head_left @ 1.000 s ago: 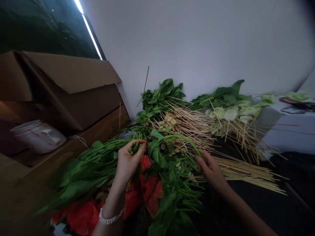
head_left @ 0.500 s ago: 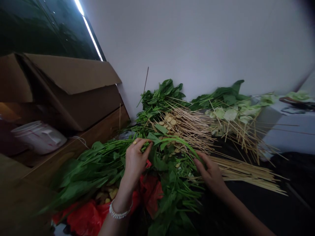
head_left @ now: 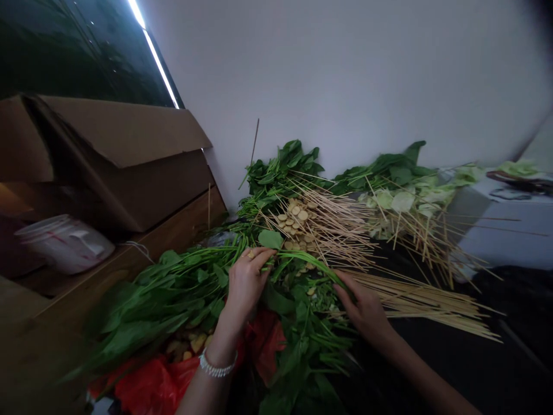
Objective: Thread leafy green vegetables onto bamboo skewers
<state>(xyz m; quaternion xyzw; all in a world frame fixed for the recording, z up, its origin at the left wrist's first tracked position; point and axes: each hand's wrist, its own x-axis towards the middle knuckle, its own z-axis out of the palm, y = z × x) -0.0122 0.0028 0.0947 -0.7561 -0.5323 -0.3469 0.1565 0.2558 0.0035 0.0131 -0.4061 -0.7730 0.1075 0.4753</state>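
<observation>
My left hand [head_left: 246, 282], with a beaded bracelet [head_left: 217, 366] on its wrist, closes around thin green stems of a leafy vegetable [head_left: 254, 259]. My right hand [head_left: 365, 305] pinches the far end of a long green stem [head_left: 313, 264] that arcs across from the left hand. A heap of spinach-like greens [head_left: 151, 300] lies under and left of my hands. Bundled bamboo skewers [head_left: 419, 301] fan out just right of my right hand. More skewers [head_left: 332, 227] and round tan slices [head_left: 296, 213] lie above my hands.
A red plastic bag [head_left: 151, 386] lies under the greens at the lower left. A cardboard box [head_left: 116, 161] and a white bucket [head_left: 64, 245] stand to the left. Pale leaves [head_left: 415, 202] lie against a white wall [head_left: 345, 75] at the back.
My left hand has shifted right, and the green stem between my hands now arcs lower and flatter. My right hand has moved slightly down and left.
</observation>
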